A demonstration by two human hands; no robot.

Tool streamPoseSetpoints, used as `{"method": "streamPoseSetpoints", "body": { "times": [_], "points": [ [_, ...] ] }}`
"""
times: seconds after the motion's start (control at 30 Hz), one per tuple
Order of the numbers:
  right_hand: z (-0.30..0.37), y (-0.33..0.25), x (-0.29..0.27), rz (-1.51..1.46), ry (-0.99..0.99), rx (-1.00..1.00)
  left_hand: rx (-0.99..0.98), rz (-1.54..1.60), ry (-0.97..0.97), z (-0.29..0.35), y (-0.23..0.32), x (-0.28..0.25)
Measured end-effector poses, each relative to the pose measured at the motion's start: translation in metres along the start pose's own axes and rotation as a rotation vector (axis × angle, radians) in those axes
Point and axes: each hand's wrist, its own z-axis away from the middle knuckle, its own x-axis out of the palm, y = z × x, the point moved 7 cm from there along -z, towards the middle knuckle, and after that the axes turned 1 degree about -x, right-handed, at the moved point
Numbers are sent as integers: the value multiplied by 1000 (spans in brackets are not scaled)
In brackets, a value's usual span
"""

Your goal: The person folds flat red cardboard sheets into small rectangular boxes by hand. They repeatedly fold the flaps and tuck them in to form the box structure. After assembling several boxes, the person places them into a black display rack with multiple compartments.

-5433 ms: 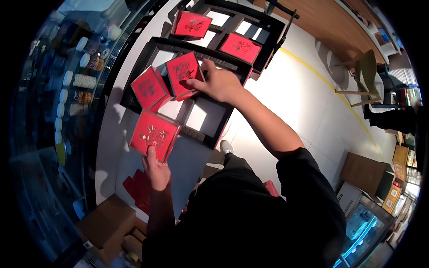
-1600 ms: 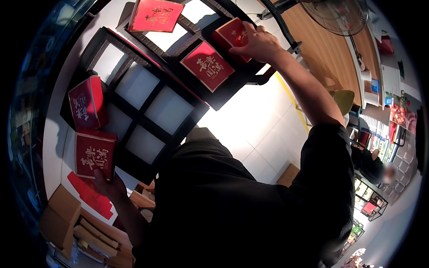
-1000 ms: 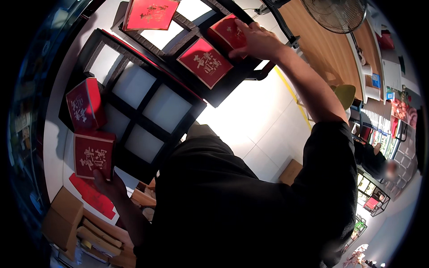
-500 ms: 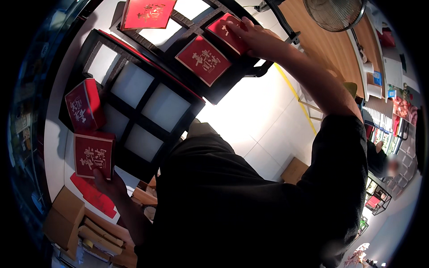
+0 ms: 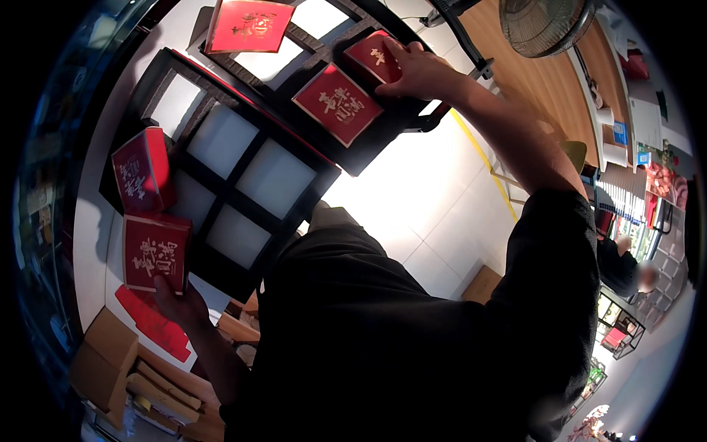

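The left hand [image 5: 183, 306] is clamped on a red box [image 5: 155, 250] — thumb over its lower edge, the box lying beyond the fingertips. The right hand [image 5: 421, 72], thumb and fingers apart, spans the right end of another box [image 5: 370, 55] in the far tray [image 5: 353, 163] — whether it grips, I cannot tell.

Strong light [image 5: 390, 177] is falling on the pale tiled floor [image 5: 442, 221], and a yellow line [image 5: 471, 140] is crossing it. A round fan [image 5: 541, 26] is showing against the wooden furniture [image 5: 541, 88].
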Motion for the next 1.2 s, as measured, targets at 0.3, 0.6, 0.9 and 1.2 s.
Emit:
{"method": "streamPoseSetpoints", "body": {
  "times": [0.3,0.6,0.9,1.2],
  "points": [
    [1,2,-3,-63,17,26,7,-72,16,-3,-3,-6],
    [3,9,1,-50,120,-16,17,-80,68,2,1,6],
    [5,3,-3,-76,78,-24,11,-56,35,-3,-2,-4],
    [-1,4,4,-63,48,41,9,-77,40,-1,0,-1]
  ]
}}
